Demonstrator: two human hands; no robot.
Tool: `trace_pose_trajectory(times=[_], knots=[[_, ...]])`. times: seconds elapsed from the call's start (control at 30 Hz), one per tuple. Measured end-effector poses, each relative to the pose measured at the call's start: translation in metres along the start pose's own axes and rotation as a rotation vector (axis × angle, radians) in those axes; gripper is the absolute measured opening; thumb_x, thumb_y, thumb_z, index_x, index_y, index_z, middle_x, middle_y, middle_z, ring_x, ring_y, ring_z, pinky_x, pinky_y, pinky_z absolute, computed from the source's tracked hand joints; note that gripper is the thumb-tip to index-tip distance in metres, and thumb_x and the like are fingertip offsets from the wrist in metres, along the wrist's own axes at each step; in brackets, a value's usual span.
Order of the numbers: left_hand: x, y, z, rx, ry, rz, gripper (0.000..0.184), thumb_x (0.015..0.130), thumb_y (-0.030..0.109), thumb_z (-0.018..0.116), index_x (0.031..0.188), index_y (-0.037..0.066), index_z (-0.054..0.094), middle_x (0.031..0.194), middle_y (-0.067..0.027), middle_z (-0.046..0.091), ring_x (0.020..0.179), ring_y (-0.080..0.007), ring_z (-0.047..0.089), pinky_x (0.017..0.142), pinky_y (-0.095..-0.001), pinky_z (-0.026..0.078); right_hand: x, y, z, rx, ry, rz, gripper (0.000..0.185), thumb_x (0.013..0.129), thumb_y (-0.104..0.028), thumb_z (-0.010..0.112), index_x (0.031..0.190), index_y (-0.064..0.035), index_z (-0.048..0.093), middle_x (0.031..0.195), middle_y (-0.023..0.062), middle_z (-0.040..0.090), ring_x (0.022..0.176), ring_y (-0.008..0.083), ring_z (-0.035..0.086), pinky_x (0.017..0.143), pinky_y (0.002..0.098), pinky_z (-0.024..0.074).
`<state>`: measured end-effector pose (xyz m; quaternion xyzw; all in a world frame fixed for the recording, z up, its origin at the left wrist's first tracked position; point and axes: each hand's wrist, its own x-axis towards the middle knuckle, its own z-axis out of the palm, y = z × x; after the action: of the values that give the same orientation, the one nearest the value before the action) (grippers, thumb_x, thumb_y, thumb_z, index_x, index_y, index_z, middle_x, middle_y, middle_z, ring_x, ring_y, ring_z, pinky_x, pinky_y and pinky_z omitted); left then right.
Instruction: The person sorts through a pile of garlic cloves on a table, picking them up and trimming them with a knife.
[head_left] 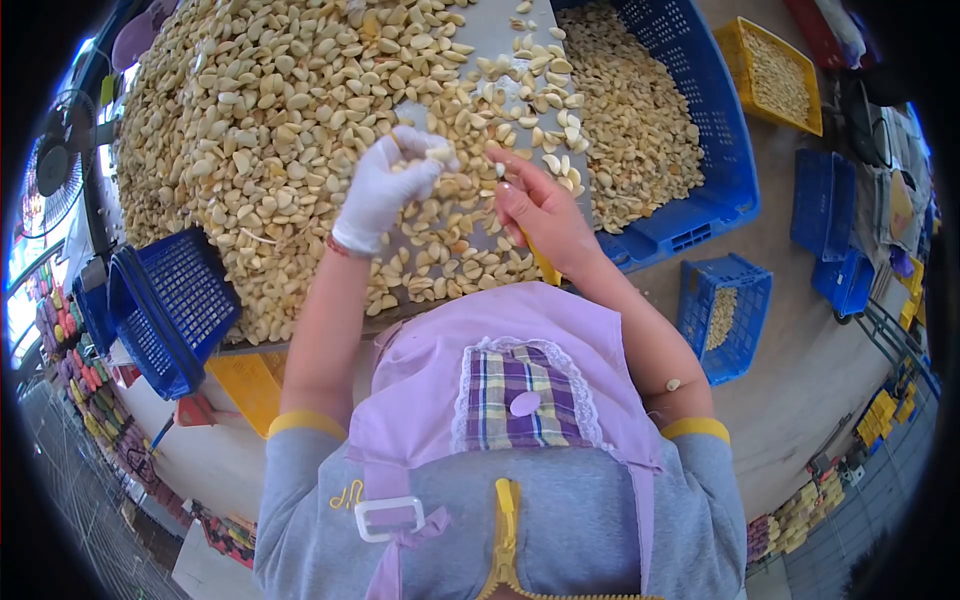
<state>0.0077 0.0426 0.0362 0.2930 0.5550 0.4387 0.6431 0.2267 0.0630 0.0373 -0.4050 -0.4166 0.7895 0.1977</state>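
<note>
My left hand [395, 185], in a white glove, is closed in a pinch on a pale kernel [440, 154] above the pile. Opposite it, my bare right hand [540, 210] is curled, with the yellow handle of a tool [543, 262] sticking out below the palm. The tool's working end cannot be made out. A small whitish bit [500, 170] shows by the right thumb and forefinger. Beneath both hands, pale flat kernels [290, 110] lie heaped on a grey metal table [490, 30], thinly scattered toward the right.
A large blue crate [735, 150] of kernels adjoins the table's right side. Beyond it stand a yellow crate [740, 70] and a smaller blue basket [755, 320], both holding kernels. Stacked blue baskets [165, 310] are at left, near a fan [55, 165]. One kernel [673, 385] sits on my right forearm.
</note>
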Motion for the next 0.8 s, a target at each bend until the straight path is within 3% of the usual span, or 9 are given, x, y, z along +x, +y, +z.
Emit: trace_pose_trajectory(times=[0.17,0.2,0.4,0.5,0.53,0.63,0.67,0.77,0.8], knots=[[-0.023,-0.003,0.032,0.009,0.097,0.042,0.017,0.080,0.006,0.070,0.095,0.001,0.063,0.092,-0.0059,0.067,0.067,-0.0022,0.056,0.054,-0.0152,0.043,-0.006,-0.013,0.012,-0.042,-0.089,-0.075,0.056,0.091,-0.025,0.059,0.140,-0.0090,0.037,0.083,-0.0019,0.054,0.067,0.0030,0.047,0.059,0.0187,0.0408],[-0.024,-0.004,0.038,0.002,0.092,0.142,0.020,0.078,0.005,0.072,0.096,0.001,0.063,0.091,-0.0065,0.067,0.069,-0.0040,0.058,0.054,-0.0158,0.043,-0.007,-0.016,0.013,-0.075,-0.096,-0.071,0.057,0.091,-0.023,0.059,0.141,-0.0089,0.036,0.085,-0.0027,0.053,0.074,0.0031,0.046,0.063,0.0192,0.0409],[-0.029,-0.013,0.037,-0.186,0.126,0.065,0.014,0.080,0.003,0.069,0.092,0.003,0.063,0.084,-0.0079,0.066,0.060,-0.0054,0.055,0.050,-0.0166,0.041,-0.005,-0.004,0.009,-0.142,-0.102,-0.102,0.051,0.092,-0.024,0.057,0.139,-0.0115,0.041,0.080,-0.0027,0.054,0.064,0.0022,0.046,0.057,0.0184,0.0394],[-0.016,-0.031,0.019,-0.851,-0.399,0.142,0.012,0.084,0.012,0.063,0.094,0.006,0.062,0.085,-0.0056,0.063,0.053,-0.0051,0.047,0.042,-0.0187,0.034,-0.001,-0.005,0.006,-0.072,0.054,0.008,0.045,0.094,-0.026,0.054,0.136,-0.0130,0.046,0.074,-0.0029,0.052,0.058,0.0022,0.044,0.051,0.0176,0.0373],[-0.011,-0.027,0.022,-0.933,-0.426,0.162,0.014,0.087,0.016,0.059,0.097,0.006,0.061,0.081,-0.0072,0.061,0.050,-0.0071,0.045,0.041,-0.0185,0.031,-0.001,-0.004,0.002,0.002,0.097,0.005,0.043,0.095,-0.026,0.052,0.136,-0.0133,0.046,0.073,-0.0030,0.051,0.056,0.0026,0.044,0.049,0.0176,0.0367],[0.012,-0.019,0.021,-0.484,-0.021,0.211,0.013,0.089,0.020,0.057,0.092,0.010,0.064,0.076,-0.0061,0.062,0.050,-0.0060,0.045,0.043,-0.0154,0.033,0.001,0.000,-0.013,0.185,0.200,0.006,0.039,0.097,-0.027,0.049,0.134,-0.0139,0.048,0.070,-0.0033,0.048,0.052,0.0037,0.041,0.046,0.0179,0.0355],[0.021,-0.014,0.018,0.060,0.097,0.164,0.018,0.089,0.026,0.055,0.098,0.016,0.066,0.080,-0.0057,0.064,0.054,-0.0120,0.053,0.046,-0.0217,0.040,0.002,0.001,-0.015,0.222,0.224,0.011,0.038,0.097,-0.027,0.049,0.133,-0.0138,0.049,0.070,-0.0035,0.047,0.052,0.0040,0.040,0.046,0.0182,0.0353],[0.054,-0.015,0.027,1.274,0.108,0.582,0.021,0.087,0.028,0.056,0.103,0.018,0.066,0.084,-0.0060,0.065,0.064,-0.0196,0.061,0.055,-0.0306,0.047,0.002,0.001,-0.016,0.249,0.242,0.021,0.037,0.097,-0.027,0.048,0.132,-0.0131,0.050,0.071,-0.0036,0.047,0.051,0.0042,0.040,0.045,0.0186,0.0352],[0.058,-0.013,0.030,1.367,0.051,0.459,0.025,0.086,0.029,0.057,0.105,0.015,0.065,0.085,-0.0079,0.065,0.075,-0.0236,0.064,0.063,-0.0367,0.049,0.001,0.000,-0.016,0.245,0.241,0.022,0.037,0.097,-0.027,0.048,0.132,-0.0129,0.050,0.072,-0.0035,0.048,0.051,0.0041,0.040,0.045,0.0187,0.0353]])
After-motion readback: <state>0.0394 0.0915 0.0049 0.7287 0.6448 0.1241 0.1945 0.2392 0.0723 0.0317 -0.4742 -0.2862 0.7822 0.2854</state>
